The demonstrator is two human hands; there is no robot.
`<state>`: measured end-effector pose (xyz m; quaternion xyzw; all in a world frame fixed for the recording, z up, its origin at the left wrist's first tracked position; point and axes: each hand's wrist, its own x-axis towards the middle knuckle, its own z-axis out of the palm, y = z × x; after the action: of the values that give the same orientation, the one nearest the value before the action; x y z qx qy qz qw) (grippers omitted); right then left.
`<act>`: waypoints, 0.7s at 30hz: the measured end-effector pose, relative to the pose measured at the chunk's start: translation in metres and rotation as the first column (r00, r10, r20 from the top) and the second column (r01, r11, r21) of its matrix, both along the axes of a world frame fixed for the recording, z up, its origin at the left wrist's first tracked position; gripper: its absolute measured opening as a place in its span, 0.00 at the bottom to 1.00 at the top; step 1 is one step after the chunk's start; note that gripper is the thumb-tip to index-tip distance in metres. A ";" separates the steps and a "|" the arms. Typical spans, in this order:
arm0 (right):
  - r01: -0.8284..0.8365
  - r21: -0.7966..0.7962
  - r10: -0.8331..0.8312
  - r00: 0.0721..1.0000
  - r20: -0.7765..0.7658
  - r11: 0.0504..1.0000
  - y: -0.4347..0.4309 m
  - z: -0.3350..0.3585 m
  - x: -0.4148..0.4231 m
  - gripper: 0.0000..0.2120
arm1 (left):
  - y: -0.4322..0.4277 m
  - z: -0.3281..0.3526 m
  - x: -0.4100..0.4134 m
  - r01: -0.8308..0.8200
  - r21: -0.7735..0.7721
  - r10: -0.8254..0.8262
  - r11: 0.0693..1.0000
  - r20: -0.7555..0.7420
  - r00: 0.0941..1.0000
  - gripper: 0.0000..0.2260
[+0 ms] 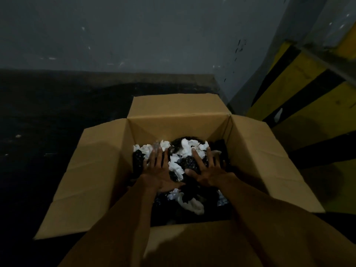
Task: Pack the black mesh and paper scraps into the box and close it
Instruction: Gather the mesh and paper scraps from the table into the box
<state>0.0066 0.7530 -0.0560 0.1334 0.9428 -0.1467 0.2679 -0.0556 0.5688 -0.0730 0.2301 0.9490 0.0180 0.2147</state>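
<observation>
An open cardboard box (173, 130) stands on the dark floor with all its flaps spread outward. Inside lies a heap of black mesh (189, 163) mixed with white paper scraps (176, 168). My left hand (159, 172) lies flat on the left part of the heap with its fingers spread. My right hand (208, 170) rests palm down on the right part, fingers straight and spread too. Both forearms reach in over the near flap. Neither hand grips anything.
A grey wall (134, 35) rises behind the box. A yellow and black striped barrier (300, 89) stands at the right, close to the right flap (269, 160). A few small white scraps (18, 135) lie on the dark floor at the left.
</observation>
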 end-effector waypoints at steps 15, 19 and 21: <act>0.037 -0.068 -0.040 0.999 -0.036 0.997 0.003 0.006 0.004 0.37 | -0.007 0.022 0.008 0.013 0.068 -0.015 0.998 0.024 1.000 0.59; 0.025 -0.067 -0.043 0.956 -0.290 0.997 0.010 0.023 0.012 0.32 | -0.014 0.045 0.012 0.136 0.393 -0.069 0.910 -0.179 0.981 0.41; -0.025 0.022 0.033 0.829 -0.558 0.999 0.010 0.030 0.013 0.28 | -0.011 0.051 0.015 0.217 0.494 -0.023 0.842 -0.369 0.929 0.32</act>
<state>0.0198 0.7633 -0.0261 0.0723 0.9828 -0.1689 -0.0174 -0.0403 0.5582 -0.0215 0.3394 0.9135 0.2226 -0.0276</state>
